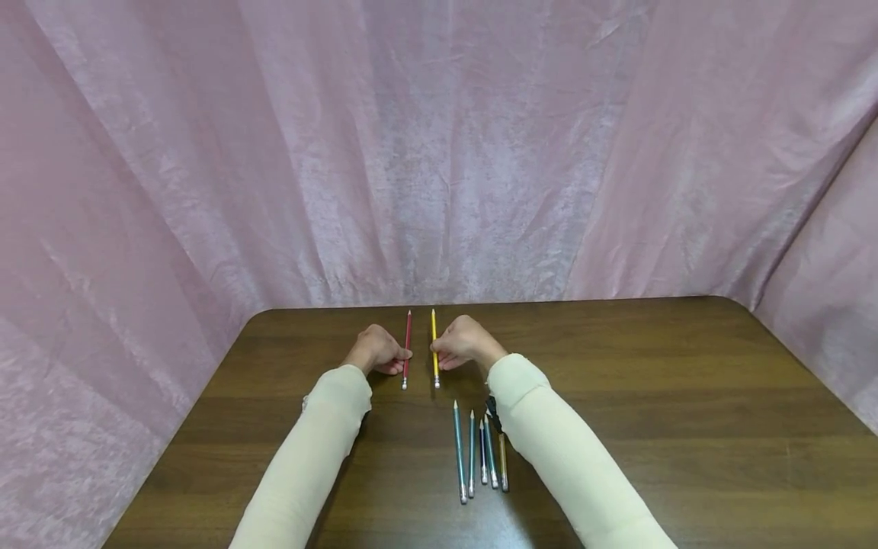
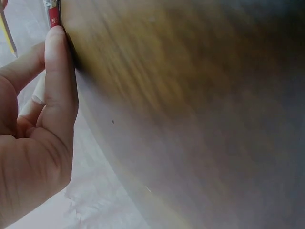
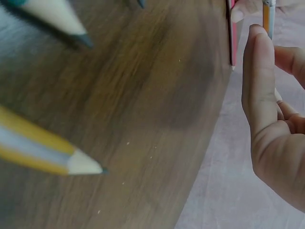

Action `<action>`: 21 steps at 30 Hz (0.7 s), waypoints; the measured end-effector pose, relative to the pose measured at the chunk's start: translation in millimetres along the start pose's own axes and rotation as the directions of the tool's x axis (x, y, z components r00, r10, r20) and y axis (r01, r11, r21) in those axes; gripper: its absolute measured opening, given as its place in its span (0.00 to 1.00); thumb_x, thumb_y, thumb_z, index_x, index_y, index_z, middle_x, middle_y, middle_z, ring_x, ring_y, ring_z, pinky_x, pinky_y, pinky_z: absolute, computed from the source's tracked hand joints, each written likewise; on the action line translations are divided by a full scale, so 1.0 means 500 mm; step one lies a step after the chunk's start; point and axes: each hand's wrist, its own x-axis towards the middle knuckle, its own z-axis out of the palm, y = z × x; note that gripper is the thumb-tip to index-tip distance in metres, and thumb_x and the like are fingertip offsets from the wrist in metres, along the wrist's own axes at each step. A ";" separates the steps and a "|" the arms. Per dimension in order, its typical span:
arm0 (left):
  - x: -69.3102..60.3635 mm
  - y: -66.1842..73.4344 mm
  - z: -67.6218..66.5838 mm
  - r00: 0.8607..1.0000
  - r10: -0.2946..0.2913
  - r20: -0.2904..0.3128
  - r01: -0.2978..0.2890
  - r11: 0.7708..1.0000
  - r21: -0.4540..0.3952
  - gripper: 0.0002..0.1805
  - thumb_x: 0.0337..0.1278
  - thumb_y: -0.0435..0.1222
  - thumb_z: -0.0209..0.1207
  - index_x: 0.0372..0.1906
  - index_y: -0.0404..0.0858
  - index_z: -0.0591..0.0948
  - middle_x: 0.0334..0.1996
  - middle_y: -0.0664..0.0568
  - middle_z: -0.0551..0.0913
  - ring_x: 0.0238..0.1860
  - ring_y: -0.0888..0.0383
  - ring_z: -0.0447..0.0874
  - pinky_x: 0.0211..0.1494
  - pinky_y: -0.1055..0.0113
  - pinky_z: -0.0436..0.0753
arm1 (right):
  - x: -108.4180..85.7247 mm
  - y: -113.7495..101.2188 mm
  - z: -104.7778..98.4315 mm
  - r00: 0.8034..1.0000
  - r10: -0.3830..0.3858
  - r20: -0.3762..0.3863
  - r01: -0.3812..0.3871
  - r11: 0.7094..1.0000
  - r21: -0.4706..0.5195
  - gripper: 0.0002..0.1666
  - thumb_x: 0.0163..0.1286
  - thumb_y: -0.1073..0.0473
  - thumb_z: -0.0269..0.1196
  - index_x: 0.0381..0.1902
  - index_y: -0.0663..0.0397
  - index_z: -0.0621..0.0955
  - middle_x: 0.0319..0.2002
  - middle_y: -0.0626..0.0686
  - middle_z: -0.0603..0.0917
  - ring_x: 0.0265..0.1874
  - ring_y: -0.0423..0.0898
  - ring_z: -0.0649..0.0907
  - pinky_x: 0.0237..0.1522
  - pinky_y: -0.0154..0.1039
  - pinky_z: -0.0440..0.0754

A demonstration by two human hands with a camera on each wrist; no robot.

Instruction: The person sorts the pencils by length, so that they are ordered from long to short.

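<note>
Toward the back of the table, the left hand (image 1: pixel 379 351) (image 2: pixel 43 109) pinches a red pencil (image 1: pixel 408 343) (image 2: pixel 54 14) between thumb and fingers. Just to its right, the right hand (image 1: pixel 466 343) (image 3: pixel 271 105) pinches a yellow pencil (image 1: pixel 434 335) (image 3: pixel 269 19). Both pencils point away from the person, eraser ends nearer, roughly parallel with a gap between them. In the right wrist view the red pencil (image 3: pixel 233 43) shows beyond the right fingertips.
Several pencils lie side by side nearer the person, among them a teal one (image 1: pixel 459 457) and a gold one (image 1: pixel 504 465), partly under the right forearm. The brown table (image 1: pixel 652 381) ends at a pink curtain (image 1: pixel 480 152).
</note>
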 end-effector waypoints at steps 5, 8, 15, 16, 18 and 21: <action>-0.007 0.001 -0.003 1.000 0.010 0.014 -0.010 1.000 -0.010 0.08 0.55 0.27 0.70 0.25 0.28 0.83 0.12 0.49 0.80 0.11 0.64 0.77 0.19 0.73 0.83 | 0.014 -0.004 0.011 0.999 0.040 -0.035 -0.042 0.998 -0.038 0.07 0.68 0.68 0.63 0.32 0.70 0.82 0.20 0.56 0.82 0.17 0.43 0.84 0.32 0.38 0.90; -0.007 0.001 -0.005 1.000 0.012 0.014 -0.012 1.000 -0.009 0.08 0.55 0.27 0.70 0.25 0.28 0.84 0.12 0.49 0.80 0.11 0.64 0.77 0.19 0.73 0.83 | 0.022 -0.004 0.019 0.997 0.063 -0.042 -0.065 0.997 -0.048 0.07 0.68 0.68 0.63 0.31 0.68 0.81 0.21 0.56 0.82 0.18 0.43 0.84 0.32 0.38 0.90; 0.004 -0.001 -0.005 1.000 -0.014 0.007 0.014 1.000 -0.008 0.09 0.54 0.27 0.70 0.23 0.29 0.83 0.12 0.48 0.80 0.11 0.63 0.78 0.19 0.72 0.84 | 0.034 -0.009 0.035 0.991 0.117 -0.069 -0.121 0.991 -0.053 0.08 0.67 0.68 0.64 0.29 0.70 0.81 0.19 0.56 0.82 0.16 0.43 0.83 0.32 0.37 0.89; 0.003 -0.001 -0.005 1.000 -0.014 0.008 0.014 1.000 -0.009 0.09 0.54 0.27 0.70 0.23 0.29 0.83 0.12 0.48 0.80 0.11 0.63 0.78 0.19 0.72 0.84 | 0.035 -0.009 0.037 0.990 0.122 -0.073 -0.126 0.990 -0.057 0.09 0.68 0.68 0.64 0.28 0.69 0.81 0.19 0.56 0.82 0.15 0.43 0.83 0.32 0.37 0.89; 0.000 0.000 -0.004 1.000 -0.010 0.007 0.010 1.000 -0.011 0.08 0.54 0.27 0.70 0.24 0.28 0.83 0.13 0.48 0.80 0.12 0.63 0.78 0.19 0.72 0.84 | 0.037 -0.009 0.038 0.988 0.132 -0.082 -0.137 0.989 -0.062 0.09 0.68 0.68 0.63 0.28 0.69 0.81 0.18 0.55 0.81 0.15 0.42 0.82 0.32 0.37 0.89; -0.003 0.000 -0.003 1.000 -0.001 0.008 0.001 1.000 -0.011 0.08 0.54 0.27 0.70 0.25 0.28 0.83 0.13 0.48 0.81 0.12 0.63 0.78 0.20 0.72 0.84 | 0.039 -0.005 0.040 0.986 0.142 -0.087 -0.147 0.988 -0.053 0.09 0.68 0.68 0.63 0.28 0.69 0.80 0.18 0.55 0.80 0.15 0.42 0.82 0.31 0.37 0.89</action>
